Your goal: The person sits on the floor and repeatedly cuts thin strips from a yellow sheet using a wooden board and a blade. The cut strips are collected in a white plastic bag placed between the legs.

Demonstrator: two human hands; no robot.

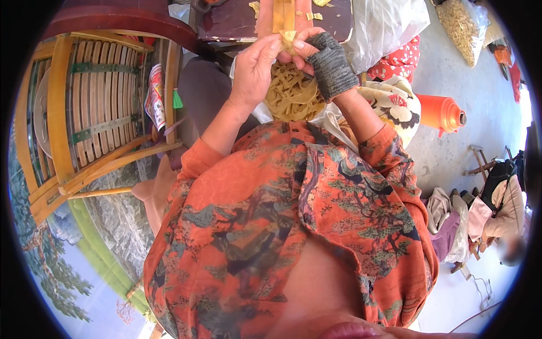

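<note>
My bare left hand (254, 70) and my right hand (333, 63), in a grey knitted fingerless glove, meet in front of me at the top of the view. Both are closed, pinching a pale yellow folded strip (288, 39) between thumbs and fingers. Its material cannot be told for sure; it looks thin and flexible. Just beyond it, a flat yellow-brown band (283, 14) runs away over a pink surface. Under my hands lies a coiled heap of yellow-brown strips (291, 93), partly hidden by my wrists.
Beyond the hands stands a dark seat (231, 22) with pale scraps on it. A slatted wooden chair (101, 96) is on my left. On the right are a white plastic bag (389, 28), an orange flask (443, 113) and a bag of pale shavings (460, 28).
</note>
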